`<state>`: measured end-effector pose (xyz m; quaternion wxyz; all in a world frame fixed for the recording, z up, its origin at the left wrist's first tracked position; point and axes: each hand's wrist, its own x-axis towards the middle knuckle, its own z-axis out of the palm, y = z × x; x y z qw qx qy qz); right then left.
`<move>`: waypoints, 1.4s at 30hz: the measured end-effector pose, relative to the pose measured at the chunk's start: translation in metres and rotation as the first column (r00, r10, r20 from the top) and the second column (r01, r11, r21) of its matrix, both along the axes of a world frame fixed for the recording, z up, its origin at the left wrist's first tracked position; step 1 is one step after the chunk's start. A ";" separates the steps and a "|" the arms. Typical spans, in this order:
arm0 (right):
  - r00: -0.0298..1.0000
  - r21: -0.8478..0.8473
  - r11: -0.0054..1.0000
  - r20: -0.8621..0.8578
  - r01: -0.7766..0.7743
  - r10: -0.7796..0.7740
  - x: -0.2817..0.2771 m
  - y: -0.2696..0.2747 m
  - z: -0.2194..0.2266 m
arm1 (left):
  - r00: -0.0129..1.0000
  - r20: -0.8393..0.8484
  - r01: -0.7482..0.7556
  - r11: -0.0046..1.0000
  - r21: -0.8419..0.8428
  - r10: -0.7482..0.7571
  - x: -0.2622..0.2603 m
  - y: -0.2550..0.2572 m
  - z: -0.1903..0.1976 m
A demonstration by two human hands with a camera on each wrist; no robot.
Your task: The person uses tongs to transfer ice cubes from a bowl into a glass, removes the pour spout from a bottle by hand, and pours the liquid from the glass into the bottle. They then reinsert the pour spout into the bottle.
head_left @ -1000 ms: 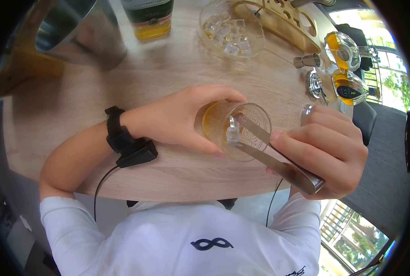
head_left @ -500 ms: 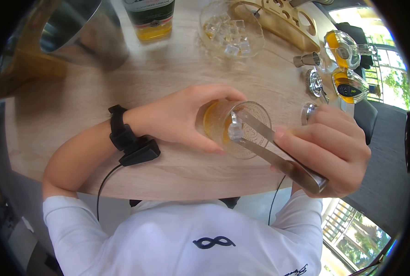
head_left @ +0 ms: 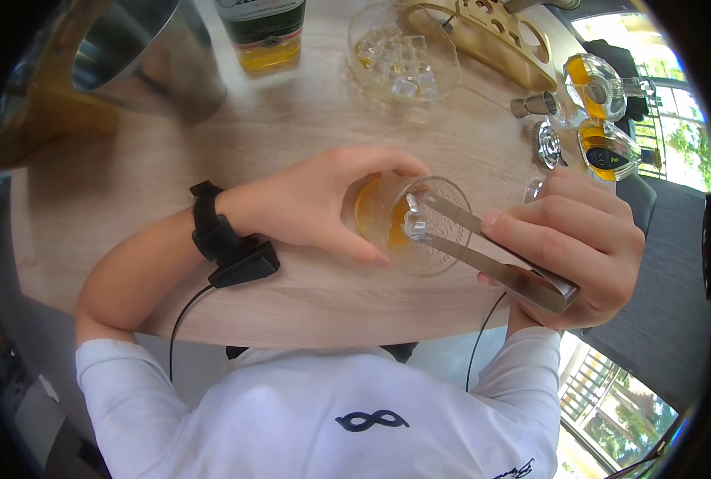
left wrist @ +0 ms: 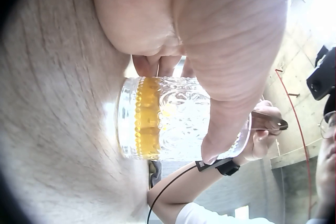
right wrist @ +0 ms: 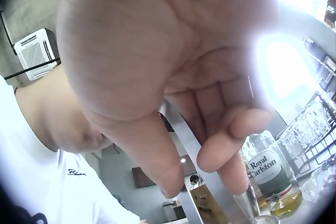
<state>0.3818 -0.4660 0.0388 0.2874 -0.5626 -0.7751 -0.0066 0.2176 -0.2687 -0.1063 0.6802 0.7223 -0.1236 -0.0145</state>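
Note:
My left hand (head_left: 316, 199) holds a patterned drinking glass (left wrist: 181, 111), thumb and fingers on opposite sides of it. The glass stands upright on the table, with amber liquid (left wrist: 149, 121) in its lower part. My right hand (head_left: 575, 243) grips metal ice tongs (head_left: 503, 270), their bent end beside the palm. Both tong tips reach over the rim into the glass. A clear ice cube (head_left: 414, 219) sits at the tips inside the glass. In the right wrist view the thumb and fingers press the tong arms from either side.
A glass bowl (head_left: 453, 76) of ice cubes stands beyond the glass. A labelled liquor bottle (head_left: 268, 36) and a steel bucket (head_left: 172, 72) are at the far left. At the right are a wooden rack (head_left: 523, 68), a jigger (head_left: 535, 104) and two amber bottles (head_left: 607, 152).
My right hand and the tongs' bent end have shifted slightly away from the body and to the right. The ice at the tips has turned inside the glass. The left hand keeps its hold.

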 end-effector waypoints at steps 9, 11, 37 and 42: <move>0.998 -0.064 0.996 0.012 -0.067 0.068 -0.001 0.002 0.009 | 1.000 0.018 -0.010 1.000 -0.014 0.010 -0.001 -0.001 -0.001; 0.997 -0.053 0.996 -0.005 -0.075 0.074 -0.001 0.001 0.008 | 1.000 0.015 -0.009 1.000 -0.019 0.010 -0.001 -0.002 -0.001; 0.999 -0.172 0.985 -0.041 -0.025 0.019 0.037 0.007 0.025 | 0.924 0.071 -0.372 0.927 -0.042 0.375 0.004 -0.007 -0.013; 0.995 -0.190 0.982 -0.093 0.010 -0.028 0.030 0.011 0.018 | 0.924 0.086 -0.372 0.928 -0.025 0.372 0.005 -0.007 -0.015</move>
